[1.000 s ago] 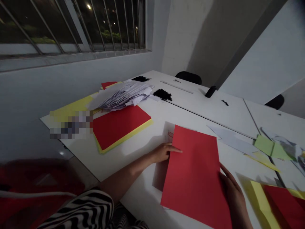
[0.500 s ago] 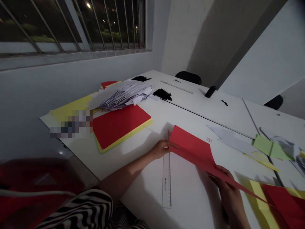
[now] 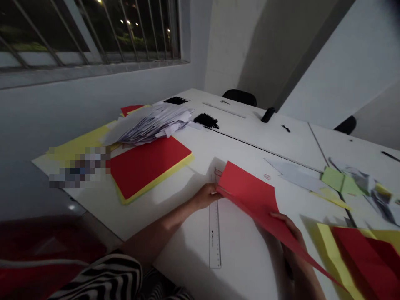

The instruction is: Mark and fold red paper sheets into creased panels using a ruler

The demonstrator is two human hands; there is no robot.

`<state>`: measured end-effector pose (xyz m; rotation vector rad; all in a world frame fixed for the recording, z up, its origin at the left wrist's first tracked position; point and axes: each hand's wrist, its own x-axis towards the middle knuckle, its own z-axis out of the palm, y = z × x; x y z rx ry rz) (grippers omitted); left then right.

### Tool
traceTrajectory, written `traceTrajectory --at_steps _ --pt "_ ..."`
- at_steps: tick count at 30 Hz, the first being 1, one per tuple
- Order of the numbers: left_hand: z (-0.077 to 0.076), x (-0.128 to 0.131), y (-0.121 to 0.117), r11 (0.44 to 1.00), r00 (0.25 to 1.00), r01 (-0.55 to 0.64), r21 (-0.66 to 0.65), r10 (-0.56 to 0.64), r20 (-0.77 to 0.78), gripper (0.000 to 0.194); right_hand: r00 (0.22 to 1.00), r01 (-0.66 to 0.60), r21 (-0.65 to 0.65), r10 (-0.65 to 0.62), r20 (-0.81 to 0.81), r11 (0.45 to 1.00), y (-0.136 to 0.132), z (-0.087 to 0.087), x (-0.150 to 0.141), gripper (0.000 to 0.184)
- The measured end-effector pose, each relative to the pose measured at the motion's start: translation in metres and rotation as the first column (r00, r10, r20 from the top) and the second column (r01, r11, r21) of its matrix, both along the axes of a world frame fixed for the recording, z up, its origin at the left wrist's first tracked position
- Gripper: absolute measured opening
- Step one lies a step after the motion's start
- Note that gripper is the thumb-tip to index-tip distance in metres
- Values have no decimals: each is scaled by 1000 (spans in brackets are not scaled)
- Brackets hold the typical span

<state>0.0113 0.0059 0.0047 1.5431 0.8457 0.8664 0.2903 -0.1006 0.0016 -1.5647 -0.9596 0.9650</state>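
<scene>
Red sheet point(image 3: 250, 187): it has tipped from nearly face-on a second ago to a steep slant, uncovering the ruler; from my end I see it raised off the table, between both hands.
Left hand point(image 3: 204, 196): pinching the sheet's left edge between thumb and fingers.
Right hand point(image 3: 293, 233): gripping the sheet's opposite edge, fingertips over the red face; I cannot see the thumb.
Handling: I judge it light, thin and fairly stiff, like coloured card, smooth enough to slide and easily creased; opposite edges, pinched softly, look the best hold.
Ruler point(image 3: 215, 237): clear, lying just below the left hand, apart from the right.
Table point(image 3: 243, 258): white, beneath both hands.
Red-topped stack point(image 3: 153, 164): beyond the left hand, off to its left, yellow showing underneath.
White papers point(image 3: 150, 125): heaped farther out past that stack.
Folded yellow paper point(image 3: 331, 246): near the right hand, on its outer side.
Green paper point(image 3: 340, 179): beyond the right hand, well apart.
</scene>
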Motion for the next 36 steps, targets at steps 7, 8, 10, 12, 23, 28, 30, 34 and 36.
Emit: traceTrajectory --at_steps 7,8,10,12,23,28,30,34,36 --pt "4 -3 11 1000 995 11 8 -11 -95 32 997 -42 119 50 -65 992 13 11 0 17" --pt "3 -2 14 1000 995 22 13 -21 -95 32 995 -27 138 40 -90 990 17 11 0 15" --pt "-1 0 19 995 988 37 93 -22 -156 31 992 -36 183 58 -113 983 22 9 1 12" --pt "-5 1 23 983 974 56 173 -16 -228 36 986 -46 217 79 -145 975 24 5 4 11" --pt "-25 -1 31 813 772 181 553 231 -592 70 982 -20 244 -27 186 970 25 -6 44 18" --pt "-32 -17 44 807 669 192 558 308 -676 60 958 -73 229 4 286 971 23 -10 46 25" --pt "-32 -24 47 811 682 211 546 278 -676 55 947 -112 222 36 318 969 23 -10 44 28" --pt "-29 -32 52 818 711 215 534 243 -660 50 926 -163 208 76 371 964 24 -11 40 31" --pt "-28 -34 54 817 727 208 538 239 -644 51 907 -197 203 99 410 959 24 -12 38 32"
